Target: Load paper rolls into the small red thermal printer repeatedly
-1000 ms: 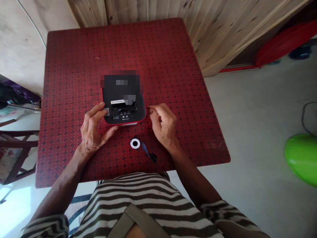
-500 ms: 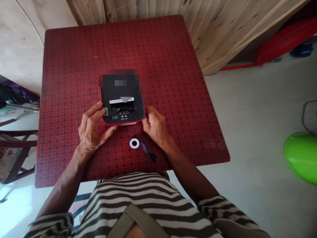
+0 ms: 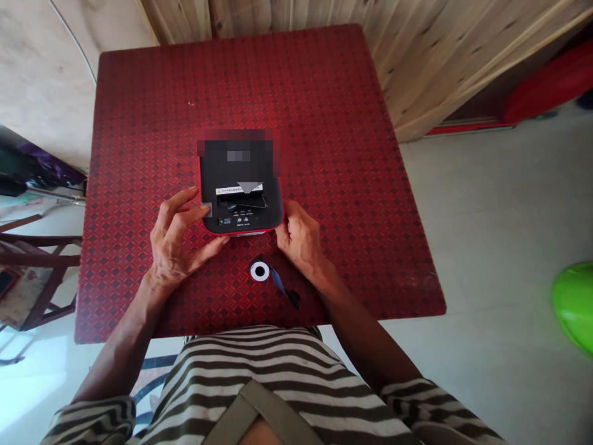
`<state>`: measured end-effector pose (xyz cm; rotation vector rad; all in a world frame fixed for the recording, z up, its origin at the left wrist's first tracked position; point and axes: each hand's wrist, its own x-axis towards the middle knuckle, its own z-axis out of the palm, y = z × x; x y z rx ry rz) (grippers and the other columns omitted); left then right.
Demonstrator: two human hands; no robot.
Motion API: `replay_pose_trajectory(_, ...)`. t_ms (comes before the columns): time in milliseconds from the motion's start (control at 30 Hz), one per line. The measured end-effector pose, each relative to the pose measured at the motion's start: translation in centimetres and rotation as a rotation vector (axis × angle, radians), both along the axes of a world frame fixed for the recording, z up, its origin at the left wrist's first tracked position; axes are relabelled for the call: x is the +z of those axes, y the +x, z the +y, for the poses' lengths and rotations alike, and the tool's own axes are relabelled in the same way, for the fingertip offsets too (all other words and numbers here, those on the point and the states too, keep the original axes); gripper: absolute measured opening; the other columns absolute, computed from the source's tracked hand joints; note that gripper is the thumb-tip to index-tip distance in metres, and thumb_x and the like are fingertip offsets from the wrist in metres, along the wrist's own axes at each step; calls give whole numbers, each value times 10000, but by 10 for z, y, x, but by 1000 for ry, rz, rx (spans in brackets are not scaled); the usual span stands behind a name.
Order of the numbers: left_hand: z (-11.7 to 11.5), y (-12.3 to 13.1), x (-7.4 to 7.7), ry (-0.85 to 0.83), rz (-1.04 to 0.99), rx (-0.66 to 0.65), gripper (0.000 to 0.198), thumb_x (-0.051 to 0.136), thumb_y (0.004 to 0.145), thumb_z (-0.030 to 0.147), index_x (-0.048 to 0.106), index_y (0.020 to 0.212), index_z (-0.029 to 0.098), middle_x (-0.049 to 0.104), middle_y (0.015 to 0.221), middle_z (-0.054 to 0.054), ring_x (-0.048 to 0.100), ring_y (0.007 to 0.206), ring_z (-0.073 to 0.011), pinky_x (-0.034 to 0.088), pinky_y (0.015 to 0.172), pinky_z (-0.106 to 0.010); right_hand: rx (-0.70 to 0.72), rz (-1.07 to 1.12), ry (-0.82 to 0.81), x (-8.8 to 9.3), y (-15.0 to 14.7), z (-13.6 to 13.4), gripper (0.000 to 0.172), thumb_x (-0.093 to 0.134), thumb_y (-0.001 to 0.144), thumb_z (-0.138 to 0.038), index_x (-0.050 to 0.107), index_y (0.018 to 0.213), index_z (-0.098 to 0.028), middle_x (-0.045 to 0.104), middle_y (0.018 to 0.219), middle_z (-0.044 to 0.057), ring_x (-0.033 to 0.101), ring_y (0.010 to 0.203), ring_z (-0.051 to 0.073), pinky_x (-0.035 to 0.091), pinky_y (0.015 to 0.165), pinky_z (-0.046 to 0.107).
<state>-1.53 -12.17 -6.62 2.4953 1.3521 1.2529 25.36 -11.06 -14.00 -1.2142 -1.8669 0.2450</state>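
Note:
A black, square-cornered device with red sides, which looks like a small label printer point(image 3: 241, 176), lies on the red patterned table point(image 3: 324, 111). Its top has a dark slot, a white warning strip and small printed symbols. My left hand point(image 3: 178, 238) is at its left front corner: one fingertip presses on a grey tab point(image 3: 206, 211), the thumb touches the front edge, and another finger is raised off the side. Around the right front corner curl the fingers of my right hand point(image 3: 301, 238), partly hidden under it. A small white-ended roll point(image 3: 260, 271) trails a dark strip nearby.
Against the table's far side stands a wooden plank wall point(image 3: 287, 18). A dark wooden chair point(image 3: 39, 262) is on the left, and a green rounded object point(image 3: 574, 303) rests on the floor at right. The table's near edge is close to my body.
The whole view has shifted, so the table and printer appear further right. One finger of my left hand has lifted from the printer's side; another stays on the grey tab. My right hand keeps its grip.

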Motion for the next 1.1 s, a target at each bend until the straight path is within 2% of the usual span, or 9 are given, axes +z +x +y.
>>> replay_pose_trajectory(167, 5, -2, 2, -39, -18, -37, 547, 889, 887, 518, 647, 1299, 253, 686, 1412, -123, 717, 1276, -301, 677, 1019, -504, -14, -9, -25, 2, -1, 0, 258, 492, 1023, -103, 588, 1194, -271, 763, 1008, 37, 758, 868, 211, 617, 788, 344)
replay_pose_trajectory(367, 6, 1, -6, -48, -39, -25, 508, 855, 907, 538, 636, 1263, 248, 680, 1382, -102, 714, 1236, -281, 688, 972, -484, -5, 17, -35, 8, 0, -1, 235, 510, 1030, -113, 629, 1189, -241, 794, 1033, 60, 780, 895, 209, 634, 803, 341)
replay_pose_trajectory(467, 5, 3, -11, 24, -55, -16, 534, 881, 889, 472, 637, 1302, 238, 689, 1325, -106, 719, 1196, -269, 674, 960, -457, -52, 38, -17, 32, 6, -1, 226, 555, 1030, -110, 659, 1195, -222, 808, 1039, 67, 791, 922, 201, 644, 812, 323)
replay_pose_trajectory(567, 3, 4, -13, 65, -43, -3, 578, 873, 895, 441, 620, 1371, 233, 698, 1298, -109, 718, 1193, -271, 650, 996, -462, -72, 16, 54, 74, 7, 6, 189, 566, 1074, -162, 707, 1180, -230, 797, 1015, 58, 775, 924, 199, 645, 854, 344)
replay_pose_trajectory(667, 1, 5, -12, 58, -23, 8, 611, 863, 904, 453, 597, 1415, 247, 700, 1309, -109, 711, 1214, -279, 638, 1023, -473, 75, -154, 43, 114, -4, 28, 183, 584, 1088, -190, 758, 1120, -235, 790, 1039, 64, 751, 1016, 221, 633, 954, 391)
replay_pose_trajectory(733, 0, 4, -12, 50, -17, 11, 622, 858, 912, 453, 588, 1433, 250, 696, 1319, -113, 707, 1223, -279, 635, 1034, -469, 207, -356, -45, 130, -20, 49, 176, 619, 1062, -151, 784, 1097, -201, 794, 1105, 91, 734, 1112, 252, 609, 1030, 422)
replay_pose_trajectory(800, -1, 4, -12, 49, -17, 8, 631, 853, 919, 437, 575, 1454, 247, 691, 1328, -115, 707, 1227, -275, 635, 1040, -459, 293, -557, -162, 137, -39, 70, 198, 622, 1039, -91, 797, 1110, -152, 795, 1146, 118, 738, 1134, 266, 593, 1053, 426)
replay_pose_trajectory(900, -2, 4, -14, 42, -12, -8, 640, 839, 934, 412, 553, 1480, 242, 688, 1334, -113, 712, 1230, -269, 641, 1035, -444, 312, -755, -293, 137, -63, 91, 282, 579, 1013, -12, 798, 1167, -99, 807, 1154, 157, 765, 1101, 276, 595, 1008, 414)
replay_pose_trajectory(1100, -4, 4, -14, 30, -2, -13, 639, 825, 949, 401, 540, 1498, 238, 685, 1342, -115, 712, 1246, -271, 650, 1039, -434, 348, -886, -415, 145, -74, 99, 379, 496, 996, 17, 791, 1226, -41, 813, 1196, 234, 788, 1127, 330, 604, 978, 436)
